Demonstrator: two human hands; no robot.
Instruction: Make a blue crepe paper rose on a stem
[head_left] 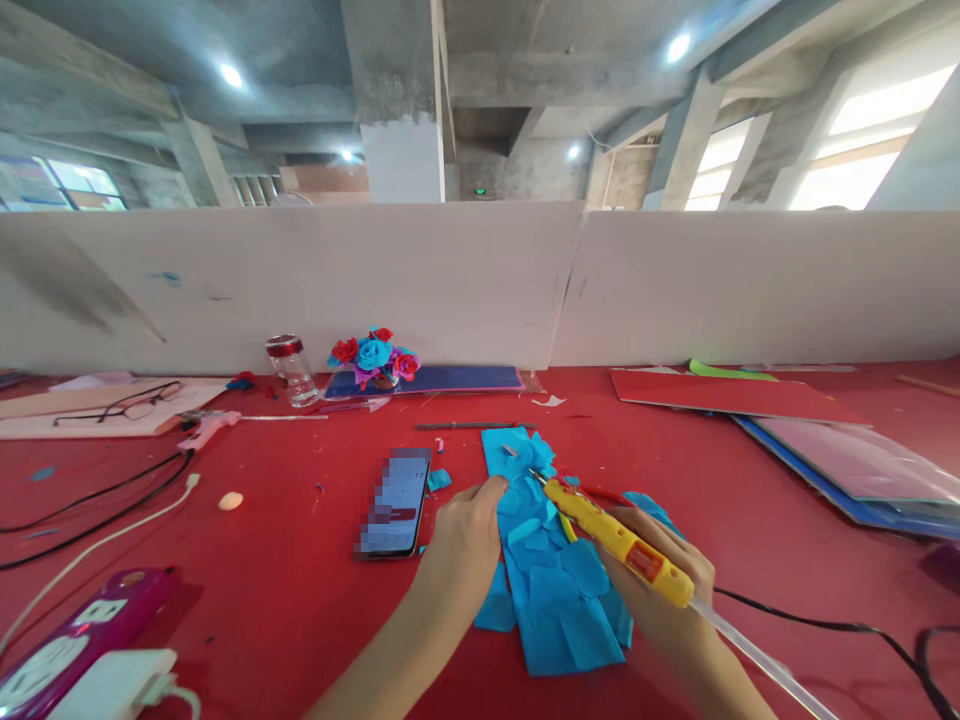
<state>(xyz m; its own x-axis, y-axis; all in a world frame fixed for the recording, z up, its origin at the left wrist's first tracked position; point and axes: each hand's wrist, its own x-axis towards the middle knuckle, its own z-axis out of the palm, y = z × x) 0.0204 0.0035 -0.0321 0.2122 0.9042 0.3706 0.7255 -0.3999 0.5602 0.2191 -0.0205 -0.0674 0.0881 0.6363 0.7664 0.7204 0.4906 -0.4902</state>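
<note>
My left hand (469, 525) is closed at the fingertips on blue paper (536, 455), gathered in crumpled petals; its fingers are partly hidden. In my right hand (667, 570) is a yellow hot glue gun (611, 535), its metal nozzle pointing left at the gathered petals. A clear glue stick (757, 655) sticks out of the gun's rear. Below both hands lies a long strip of blue paper (559, 655) with several loose cut blue pieces (581, 570) on top. A red curved piece shows behind the gun, its kind unclear.
A phone (397, 505) lies left of my left hand. Farther back are paper flowers (373, 355), a glass bottle (294, 375) and a thin stick (474, 426). Cables, a pink glue gun (210, 430) and a power strip (90, 630) occupy the left. Sheets (735, 395) are stacked right.
</note>
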